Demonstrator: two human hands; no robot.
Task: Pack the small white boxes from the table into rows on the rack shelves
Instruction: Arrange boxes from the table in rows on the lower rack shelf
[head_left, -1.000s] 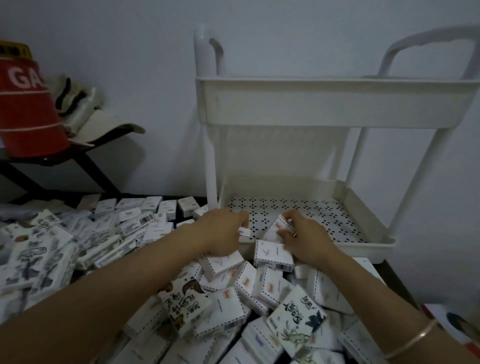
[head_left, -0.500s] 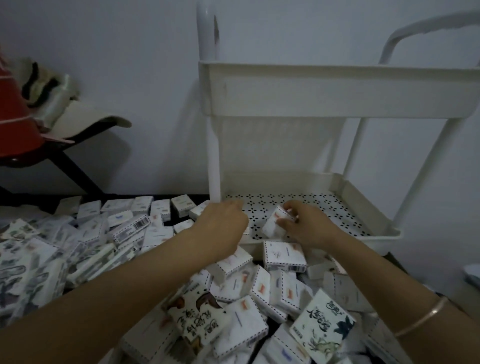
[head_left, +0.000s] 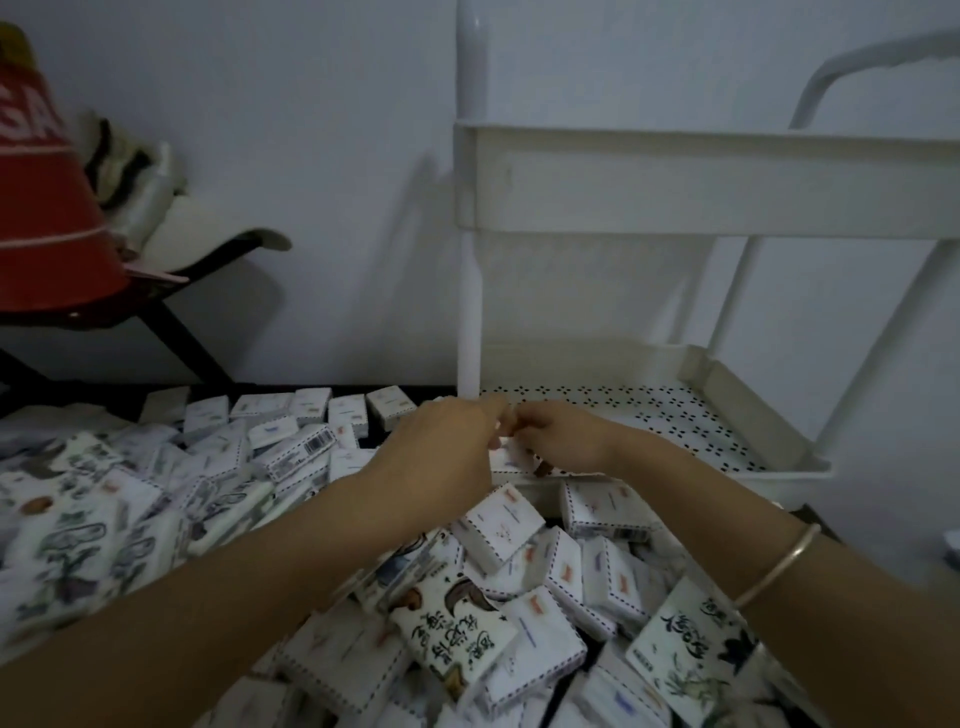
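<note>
the left hand and right hand meet at the front corner of the bottom shelf. the right hand's fingers curl on a small white box. the left hand's hold is hidden. the shelf looks almost bare, and a big pile of boxes waits on the table.

Two bare forearms reach forward from the bottom corners and converge. The left hand shows its back, fingers curled downward. The right hand faces it, fingers bent inward. Their fingertips meet over the near left corner of the lower shelf. Blur hides any grip. A thin bangle circles the right wrist.
</note>
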